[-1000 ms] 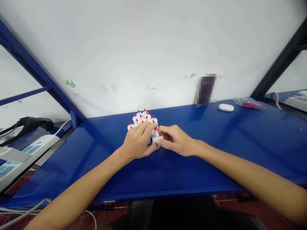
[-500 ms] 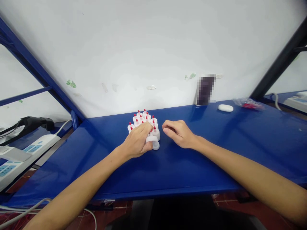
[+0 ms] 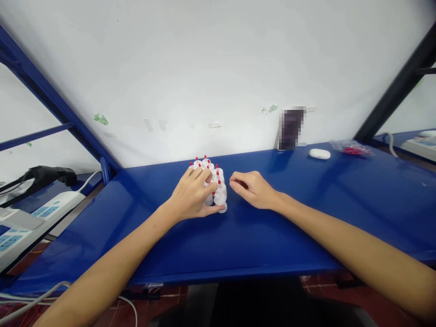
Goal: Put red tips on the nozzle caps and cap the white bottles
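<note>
Small white squeeze bottles with red tips [image 3: 220,187] stand close together in a cluster on the blue table. My left hand [image 3: 192,193] lies over the cluster's near left side, its fingers bent and apart. Its thumb reaches forward and touches a rounded white piece [image 3: 223,209] at the front of the group; whether this is a separate bottle I cannot tell. Several bottles are partly hidden behind that hand. Just right of the cluster, my right hand [image 3: 255,190] rests on its side, fingers curled loosely toward the thumb, with nothing visible inside the curl.
A phone-like object [image 3: 291,129], blurred out, leans on the wall at the back. Beside it lie a white earbud case [image 3: 319,154] and a clear bag with red pieces [image 3: 352,149]. Power strips [image 3: 44,215] and cables are at the left, beyond the blue frame post [image 3: 61,100].
My left hand has opened from its grip on a tilted white bottle and its thumb has stretched forward. The tilted ring-shaped base no longer shows. My right hand has hardly moved.
</note>
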{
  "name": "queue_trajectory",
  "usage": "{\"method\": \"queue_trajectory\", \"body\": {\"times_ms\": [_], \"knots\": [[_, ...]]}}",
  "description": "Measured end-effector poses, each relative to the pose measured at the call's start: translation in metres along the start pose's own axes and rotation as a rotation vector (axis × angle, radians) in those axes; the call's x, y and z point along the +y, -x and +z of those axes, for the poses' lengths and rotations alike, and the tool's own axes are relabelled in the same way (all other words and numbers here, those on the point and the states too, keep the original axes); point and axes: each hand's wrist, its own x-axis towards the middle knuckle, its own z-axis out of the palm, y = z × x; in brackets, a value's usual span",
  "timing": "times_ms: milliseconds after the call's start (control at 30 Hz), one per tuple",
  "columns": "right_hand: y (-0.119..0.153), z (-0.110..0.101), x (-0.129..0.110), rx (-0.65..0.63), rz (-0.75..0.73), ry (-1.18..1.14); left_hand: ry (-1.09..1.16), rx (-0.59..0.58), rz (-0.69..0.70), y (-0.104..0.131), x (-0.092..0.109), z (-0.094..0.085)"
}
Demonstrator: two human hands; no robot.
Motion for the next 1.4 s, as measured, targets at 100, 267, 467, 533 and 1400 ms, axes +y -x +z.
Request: {"method": "queue_trajectory", "body": {"times_ms": [100,267,467,533,1400], "knots": [[0.000,0.000,0.000,-0.003,0.002,0.008,-0.003,-0.059,0.008,0.000,0.000,-0.001],[0.000,0.000,0.000,-0.020,-0.001,0.011,0.010,-0.100,0.009,-0.001,0.000,-0.003],[0.000,0.001,0.001,-0.018,-0.016,0.026,0.082,-0.055,0.004,-0.001,0.000,-0.004],[0.000,0.002,0.001,-0.016,-0.009,0.028,0.086,-0.033,0.003,-0.001,0.000,-0.003],[0.005,0.012,-0.014,-0.351,0.004,-0.110,0.079,-0.096,0.089,0.005,-0.002,0.005]]}}
